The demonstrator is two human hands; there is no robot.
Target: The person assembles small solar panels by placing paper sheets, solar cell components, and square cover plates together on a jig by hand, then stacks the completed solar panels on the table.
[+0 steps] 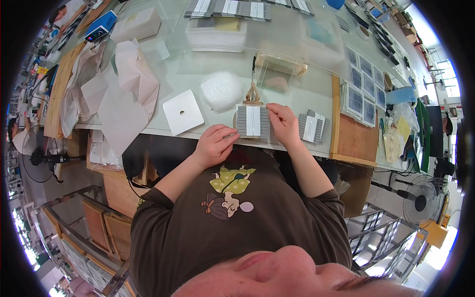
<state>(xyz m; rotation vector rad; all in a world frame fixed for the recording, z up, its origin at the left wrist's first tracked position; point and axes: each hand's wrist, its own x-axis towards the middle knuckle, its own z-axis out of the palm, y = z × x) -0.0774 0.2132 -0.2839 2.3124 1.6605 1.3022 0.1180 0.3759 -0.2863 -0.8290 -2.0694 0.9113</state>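
My striped panel (253, 122) lies at the desk's (322, 94) near edge, between left hand (214, 142) and right hand (283, 124); neither grip's pinch can I tell. Probably light, stiff, fragile: edges only!

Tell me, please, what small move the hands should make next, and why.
Perhaps lightly square up the grey-striped piece: the left hand is at its lower left edge and the right hand by its upper right corner, so both seem well placed for a gentle nudge.
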